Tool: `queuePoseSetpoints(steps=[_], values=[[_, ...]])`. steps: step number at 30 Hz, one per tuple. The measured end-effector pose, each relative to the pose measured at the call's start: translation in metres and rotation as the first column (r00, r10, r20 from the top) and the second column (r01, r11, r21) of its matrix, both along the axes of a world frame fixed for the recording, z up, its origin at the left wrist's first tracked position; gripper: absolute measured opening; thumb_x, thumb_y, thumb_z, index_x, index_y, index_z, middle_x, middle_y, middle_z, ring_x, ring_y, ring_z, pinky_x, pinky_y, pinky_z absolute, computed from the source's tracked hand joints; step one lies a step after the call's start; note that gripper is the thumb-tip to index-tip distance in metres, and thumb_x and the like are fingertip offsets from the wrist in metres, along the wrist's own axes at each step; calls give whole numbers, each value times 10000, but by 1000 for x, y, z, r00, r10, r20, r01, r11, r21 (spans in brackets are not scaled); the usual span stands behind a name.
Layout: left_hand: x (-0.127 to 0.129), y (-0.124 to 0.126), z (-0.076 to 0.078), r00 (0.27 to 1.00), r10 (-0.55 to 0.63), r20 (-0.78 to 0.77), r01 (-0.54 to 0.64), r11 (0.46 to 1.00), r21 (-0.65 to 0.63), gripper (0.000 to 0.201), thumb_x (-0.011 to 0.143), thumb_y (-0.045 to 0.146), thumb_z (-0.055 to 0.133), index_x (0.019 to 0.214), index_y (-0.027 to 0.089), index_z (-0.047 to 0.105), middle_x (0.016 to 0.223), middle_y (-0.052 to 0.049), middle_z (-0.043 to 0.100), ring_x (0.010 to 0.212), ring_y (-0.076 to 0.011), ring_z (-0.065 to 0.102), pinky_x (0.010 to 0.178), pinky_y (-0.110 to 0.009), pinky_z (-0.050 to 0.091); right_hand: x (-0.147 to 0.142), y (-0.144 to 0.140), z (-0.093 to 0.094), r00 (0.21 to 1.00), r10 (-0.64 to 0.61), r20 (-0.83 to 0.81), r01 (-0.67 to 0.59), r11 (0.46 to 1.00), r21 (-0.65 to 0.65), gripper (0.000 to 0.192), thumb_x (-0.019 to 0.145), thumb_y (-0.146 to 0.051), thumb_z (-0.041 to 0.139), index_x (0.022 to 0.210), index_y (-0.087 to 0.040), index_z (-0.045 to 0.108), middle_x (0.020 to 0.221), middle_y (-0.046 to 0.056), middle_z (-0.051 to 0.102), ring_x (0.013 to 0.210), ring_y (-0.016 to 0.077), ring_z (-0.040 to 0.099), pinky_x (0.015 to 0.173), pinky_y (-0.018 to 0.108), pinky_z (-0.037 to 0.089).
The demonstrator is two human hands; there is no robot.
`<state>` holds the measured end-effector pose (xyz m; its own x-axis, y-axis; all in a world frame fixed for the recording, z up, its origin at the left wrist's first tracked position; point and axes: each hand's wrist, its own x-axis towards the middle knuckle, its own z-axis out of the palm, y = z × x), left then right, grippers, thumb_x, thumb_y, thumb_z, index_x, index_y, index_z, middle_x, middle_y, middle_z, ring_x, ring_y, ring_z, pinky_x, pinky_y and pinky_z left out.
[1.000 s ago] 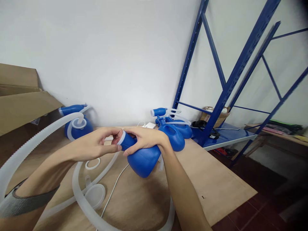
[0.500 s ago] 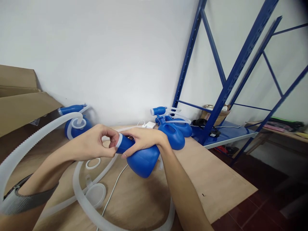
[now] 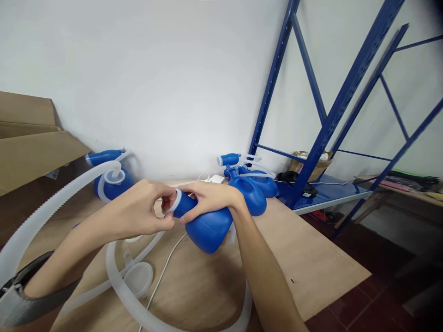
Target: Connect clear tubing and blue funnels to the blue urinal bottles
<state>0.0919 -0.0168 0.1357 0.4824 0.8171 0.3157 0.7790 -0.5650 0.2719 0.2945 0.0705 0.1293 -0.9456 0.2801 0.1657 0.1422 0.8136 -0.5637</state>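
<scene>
A blue plastic urinal bottle (image 3: 211,233) is held tilted above the table, its neck pointing left. My right hand (image 3: 211,198) wraps over its neck and shoulder from behind. At the mouth of the neck, my left hand (image 3: 154,207) pinches a white ring (image 3: 177,201) between thumb and fingers; some fingertips are hidden inside or behind the rim. Below my left wrist lies another white ring (image 3: 134,239), mostly covered. A translucent round cap (image 3: 139,279) rests on the table among loops of translucent hose (image 3: 116,272).
More blue bottles (image 3: 254,198) with hoses stand behind to the right, and another bottle (image 3: 114,186) at the left beside a cardboard box (image 3: 34,152). A white cable (image 3: 166,267) crosses the wooden table (image 3: 304,258). Blue metal shelving (image 3: 325,124) rises at the right.
Both hands and the bottle have shifted slightly right. The neck's mouth has turned more into view, and my left wrist now covers most of the loose ring on the table.
</scene>
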Motion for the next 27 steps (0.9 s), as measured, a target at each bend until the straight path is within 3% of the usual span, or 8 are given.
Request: queuePoseSetpoints(steps=[9,18,27], values=[[-3,2,-13,996,-53,-71,66,981,184,64,681,181,525,726,224,511,641,46,539,574,-125,445,582,-276,329,8,5,-2,997,-74,23,74,997,25,608,811,-366,835,1369,-209,652,1271,36,724,1138,226,669,979,286,485],[-12,4,-10,991,-122,-52,125,990,65,130,808,259,551,785,222,674,684,40,645,577,-107,498,590,-250,358,8,1,1,996,-76,46,75,997,13,595,782,-334,856,1339,-229,674,1221,16,733,1095,215,672,982,292,491],[-8,6,-7,990,-133,37,135,988,-77,24,672,209,562,695,219,561,639,63,566,616,-115,480,618,-250,373,5,2,0,1000,22,19,-22,1000,16,549,759,-355,878,1270,-235,718,1247,9,732,1148,218,670,1007,260,472]])
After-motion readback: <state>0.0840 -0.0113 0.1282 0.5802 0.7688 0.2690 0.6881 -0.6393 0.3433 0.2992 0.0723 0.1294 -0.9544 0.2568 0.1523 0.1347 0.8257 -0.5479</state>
